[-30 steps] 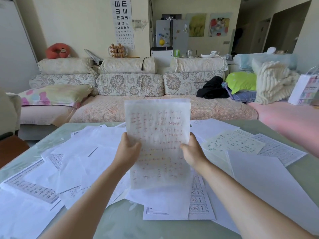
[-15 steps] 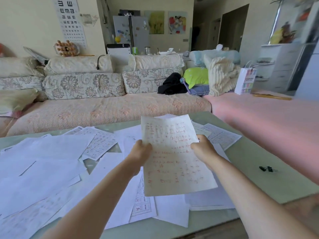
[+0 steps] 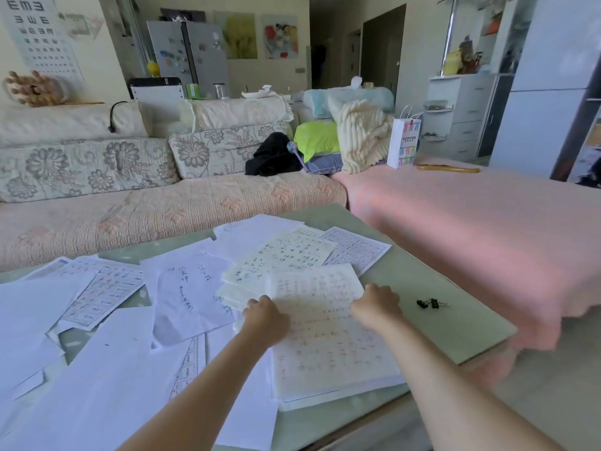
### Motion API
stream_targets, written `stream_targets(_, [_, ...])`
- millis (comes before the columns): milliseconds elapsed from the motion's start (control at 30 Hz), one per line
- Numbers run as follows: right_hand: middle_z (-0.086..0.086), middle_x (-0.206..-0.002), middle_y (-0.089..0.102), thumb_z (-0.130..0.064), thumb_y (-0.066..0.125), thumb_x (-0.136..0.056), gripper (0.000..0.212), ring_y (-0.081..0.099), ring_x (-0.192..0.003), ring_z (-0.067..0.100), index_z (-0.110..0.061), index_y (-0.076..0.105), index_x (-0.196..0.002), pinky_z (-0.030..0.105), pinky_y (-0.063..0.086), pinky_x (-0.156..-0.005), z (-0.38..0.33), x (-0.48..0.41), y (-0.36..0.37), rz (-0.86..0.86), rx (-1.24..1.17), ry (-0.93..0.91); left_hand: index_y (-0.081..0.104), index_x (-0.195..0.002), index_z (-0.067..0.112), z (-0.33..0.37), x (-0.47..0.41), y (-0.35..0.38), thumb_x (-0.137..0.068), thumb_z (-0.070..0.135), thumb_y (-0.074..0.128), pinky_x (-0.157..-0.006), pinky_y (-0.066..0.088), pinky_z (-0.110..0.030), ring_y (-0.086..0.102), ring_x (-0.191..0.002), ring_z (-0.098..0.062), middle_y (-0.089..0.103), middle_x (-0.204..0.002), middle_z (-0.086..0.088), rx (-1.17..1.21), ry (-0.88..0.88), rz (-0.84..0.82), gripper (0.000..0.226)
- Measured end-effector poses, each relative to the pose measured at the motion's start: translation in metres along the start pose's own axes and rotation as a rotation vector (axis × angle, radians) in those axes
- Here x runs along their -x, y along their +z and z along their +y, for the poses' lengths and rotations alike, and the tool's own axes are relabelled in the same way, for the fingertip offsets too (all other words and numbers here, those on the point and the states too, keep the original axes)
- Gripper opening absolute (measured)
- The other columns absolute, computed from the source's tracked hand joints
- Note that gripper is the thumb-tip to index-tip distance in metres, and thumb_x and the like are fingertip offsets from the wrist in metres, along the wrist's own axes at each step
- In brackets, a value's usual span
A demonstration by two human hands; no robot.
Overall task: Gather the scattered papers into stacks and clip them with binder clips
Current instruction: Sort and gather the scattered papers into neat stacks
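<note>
- I see the left hand [image 3: 265, 320] at the left edge of the red-inked sheet [image 3: 328, 349], fingers curled down onto the paper and gripping that edge.
- The right hand [image 3: 377, 307] is at the opposite edge of the same sheet, knuckles up and fingers curled over the paper. I cannot tell where its thumb lies.
- The red-inked sheet lies almost flat on a few other pages at the near right part of the table [image 3: 455, 333], with its lower corner close to the table's front edge.
- Two black binder clips [image 3: 429, 303] sit together on bare tabletop just right of the right hand, apart from every sheet.
- The scattered papers [image 3: 97, 385] cover the left and middle of the table, overlapping at odd angles. Some are blank and some carry printed grids.
- A white page with blue handwriting [image 3: 192, 297] lies just left of the left hand.
- A floral sofa [image 3: 97, 170] stands behind the table, and a pink cover [image 3: 471, 229] lies to the right.
</note>
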State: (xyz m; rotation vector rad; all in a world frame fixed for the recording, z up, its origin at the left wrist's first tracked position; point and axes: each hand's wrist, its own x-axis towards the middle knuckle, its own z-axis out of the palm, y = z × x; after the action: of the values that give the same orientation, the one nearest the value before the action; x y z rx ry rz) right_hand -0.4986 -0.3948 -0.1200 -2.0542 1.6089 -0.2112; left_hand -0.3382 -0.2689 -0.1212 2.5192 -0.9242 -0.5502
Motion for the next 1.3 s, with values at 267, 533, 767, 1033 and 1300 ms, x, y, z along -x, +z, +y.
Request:
stream_targets(267, [0.011, -0.131, 0.047, -0.020, 0.045, -0.091, 0.040, 0.042, -0.124, 0.032, -0.009, 0.047, -0.129, 0.037, 0.043, -0.091, -0.003, 0.003, -0.003, -0.038, 0.081, -0.037, 0.029, -0.145, 0.012, -0.005, 0.008, -0.004, -0.094, 0.021, 0.043, -0.076, 0.042, -0.029, 0.052, -0.100, -0.022, 0.050, -0.130, -0.008, 0.153, 0.080, -0.013, 0.053])
stream_targets(533, [0.008, -0.144, 0.042, -0.027, 0.047, -0.094, 0.048, 0.040, -0.133, 0.029, -0.020, 0.046, -0.142, 0.039, 0.038, -0.106, -0.084, 0.045, 0.013, -0.025, 0.020, -0.374, 0.037, -0.143, 0.020, -0.053, 0.017, -0.051, -0.094, 0.026, 0.048, -0.092, 0.046, -0.031, 0.050, -0.119, -0.020, 0.047, -0.140, -0.001, 0.050, 0.206, 0.152, 0.050])
stream_targets(767, [0.000, -0.148, 0.042, -0.042, 0.058, -0.090, 0.056, 0.042, -0.135, 0.021, -0.027, 0.047, -0.142, 0.037, 0.037, -0.110, -0.178, 0.083, 0.087, -0.282, 0.137, -0.722, 0.043, -0.139, 0.025, -0.148, 0.002, -0.097, -0.089, 0.036, 0.056, -0.101, 0.040, -0.038, 0.038, -0.131, -0.021, 0.048, -0.139, 0.001, -0.199, 0.132, 0.235, 0.053])
stream_targets(1033, [0.002, -0.143, 0.048, -0.054, 0.060, -0.088, 0.063, 0.041, -0.137, 0.024, -0.019, 0.046, -0.139, 0.035, 0.035, -0.108, -0.215, 0.077, 0.138, -0.337, 0.383, -0.822, 0.051, -0.104, 0.010, -0.182, -0.037, -0.108, -0.087, 0.026, 0.060, -0.075, 0.048, -0.031, 0.059, -0.097, -0.029, 0.059, -0.104, -0.008, 0.366, -0.199, 0.181, 0.025])
stream_targets(1300, [-0.008, -0.082, 0.056, -0.031, 0.053, -0.086, 0.014, 0.053, -0.095, 0.025, -0.030, 0.054, -0.072, 0.028, 0.039, -0.067, -0.215, 0.066, 0.144, -0.226, 0.342, -0.884, 0.052, -0.067, 0.010, -0.185, -0.056, -0.121, -0.082, 0.007, 0.068, -0.050, 0.032, -0.022, 0.042, -0.050, -0.018, 0.048, -0.059, -0.005, 0.900, -0.384, 0.018, 0.022])
